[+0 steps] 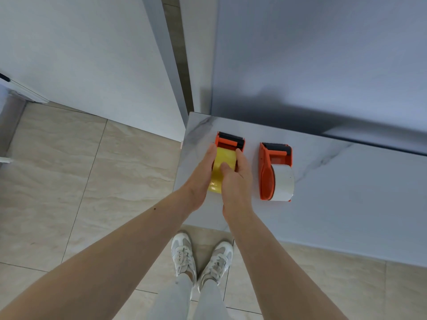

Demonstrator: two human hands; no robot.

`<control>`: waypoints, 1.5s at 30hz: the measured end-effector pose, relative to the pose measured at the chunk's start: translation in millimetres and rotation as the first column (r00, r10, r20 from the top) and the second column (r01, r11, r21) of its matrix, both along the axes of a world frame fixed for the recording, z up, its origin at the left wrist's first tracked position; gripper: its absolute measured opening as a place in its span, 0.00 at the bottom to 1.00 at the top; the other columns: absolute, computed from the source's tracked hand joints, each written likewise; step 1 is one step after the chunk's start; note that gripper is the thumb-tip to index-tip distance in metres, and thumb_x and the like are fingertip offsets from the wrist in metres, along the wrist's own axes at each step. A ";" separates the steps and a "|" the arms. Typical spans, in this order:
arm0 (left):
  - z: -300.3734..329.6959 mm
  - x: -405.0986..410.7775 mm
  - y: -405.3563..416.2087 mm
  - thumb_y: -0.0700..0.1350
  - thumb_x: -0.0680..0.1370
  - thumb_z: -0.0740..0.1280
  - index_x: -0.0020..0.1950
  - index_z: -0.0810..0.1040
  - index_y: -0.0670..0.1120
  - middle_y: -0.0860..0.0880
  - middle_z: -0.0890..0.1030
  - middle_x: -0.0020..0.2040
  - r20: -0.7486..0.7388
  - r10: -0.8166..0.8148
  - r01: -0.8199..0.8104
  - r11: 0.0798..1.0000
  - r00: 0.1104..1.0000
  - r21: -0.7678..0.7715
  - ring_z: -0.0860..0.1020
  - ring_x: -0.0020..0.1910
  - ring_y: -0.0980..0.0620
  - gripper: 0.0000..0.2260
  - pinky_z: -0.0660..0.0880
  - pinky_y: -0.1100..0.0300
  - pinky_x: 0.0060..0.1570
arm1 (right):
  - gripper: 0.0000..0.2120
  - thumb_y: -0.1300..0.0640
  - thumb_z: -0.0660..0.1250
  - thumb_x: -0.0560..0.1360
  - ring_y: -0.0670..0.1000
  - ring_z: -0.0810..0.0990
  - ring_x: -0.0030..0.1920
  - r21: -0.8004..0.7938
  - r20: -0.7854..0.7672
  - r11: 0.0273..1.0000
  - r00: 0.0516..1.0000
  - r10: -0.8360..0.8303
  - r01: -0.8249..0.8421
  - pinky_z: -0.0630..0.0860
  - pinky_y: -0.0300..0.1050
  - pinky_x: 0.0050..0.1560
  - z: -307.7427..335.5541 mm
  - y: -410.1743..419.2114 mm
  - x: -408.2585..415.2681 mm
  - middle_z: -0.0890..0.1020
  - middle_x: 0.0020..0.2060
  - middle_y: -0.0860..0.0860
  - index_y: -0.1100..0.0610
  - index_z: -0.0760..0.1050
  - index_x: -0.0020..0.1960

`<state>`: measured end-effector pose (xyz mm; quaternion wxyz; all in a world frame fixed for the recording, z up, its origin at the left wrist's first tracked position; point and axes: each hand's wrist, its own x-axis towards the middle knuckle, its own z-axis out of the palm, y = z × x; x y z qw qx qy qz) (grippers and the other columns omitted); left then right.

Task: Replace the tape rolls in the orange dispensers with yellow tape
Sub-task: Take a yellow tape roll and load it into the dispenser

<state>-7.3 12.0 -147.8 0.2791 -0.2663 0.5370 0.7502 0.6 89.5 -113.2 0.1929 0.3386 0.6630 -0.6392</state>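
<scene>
Both hands, left hand (pixel 201 179) and right hand (pixel 235 181), clasp the yellow tape roll (pixel 223 158) seated in 1 orange dispenser (pixel 228 140) on the marble counter (pixel 346 192). Light, rigid, probably slick; best gripped by its flat sides. Second dispenser (pixel 268 172) holds white tape (pixel 285 183).

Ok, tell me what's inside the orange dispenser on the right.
The right dispenser holds a white tape roll, not yellow. Its orange side plate covers the roll's core, so the hub is hidden.
</scene>
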 end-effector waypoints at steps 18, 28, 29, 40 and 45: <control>0.5 26.3 -0.7 0.51 0.82 0.62 0.50 0.76 0.41 0.51 0.78 0.40 -0.219 0.143 -0.208 0.928 0.965 -0.310 0.76 0.34 0.63 0.13 0.74 0.69 0.34 | 0.13 0.52 0.71 0.76 0.38 0.78 0.51 0.431 -0.174 0.804 0.836 0.520 -0.410 0.72 0.27 0.53 -7.5 54.8 -18.7 0.82 0.55 0.44 0.51 0.82 0.59; 3.7 20.2 -6.3 0.54 0.81 0.63 0.45 0.77 0.43 0.47 0.78 0.40 -0.212 0.147 -0.214 0.916 0.966 -0.339 0.75 0.39 0.52 0.15 0.73 0.57 0.41 | 0.08 0.52 0.68 0.78 0.41 0.79 0.51 0.523 -0.238 0.720 0.733 0.637 -0.456 0.70 0.28 0.50 -5.6 60.0 -24.2 0.83 0.52 0.44 0.52 0.82 0.54; 4.1 19.2 -7.6 0.54 0.81 0.63 0.43 0.77 0.44 0.50 0.78 0.38 -0.209 0.145 -0.211 0.916 0.967 -0.341 0.75 0.37 0.54 0.15 0.73 0.59 0.39 | 0.08 0.53 0.70 0.76 0.41 0.78 0.52 0.521 -0.237 0.703 0.709 0.664 -0.483 0.71 0.30 0.52 -6.2 63.2 -24.3 0.82 0.52 0.43 0.52 0.82 0.55; 2.7 13.1 -16.3 0.55 0.80 0.63 0.36 0.72 0.45 0.51 0.71 0.31 -0.220 0.090 -0.170 0.910 0.971 -0.378 0.70 0.30 0.57 0.18 0.68 0.64 0.33 | 0.04 0.58 0.69 0.77 0.34 0.77 0.45 0.549 -0.272 0.668 0.649 0.711 -0.502 0.68 0.19 0.47 -13.1 68.2 -30.6 0.80 0.45 0.41 0.53 0.82 0.50; 3.3 16.3 -15.1 0.54 0.81 0.63 0.35 0.74 0.46 0.55 0.71 0.28 -0.228 0.073 -0.164 0.898 0.971 -0.408 0.69 0.28 0.59 0.18 0.67 0.65 0.32 | 0.05 0.55 0.64 0.81 0.41 0.78 0.44 0.459 -0.113 0.756 0.813 0.572 -0.468 0.71 0.31 0.44 -18.0 62.0 -35.5 0.80 0.43 0.42 0.55 0.78 0.49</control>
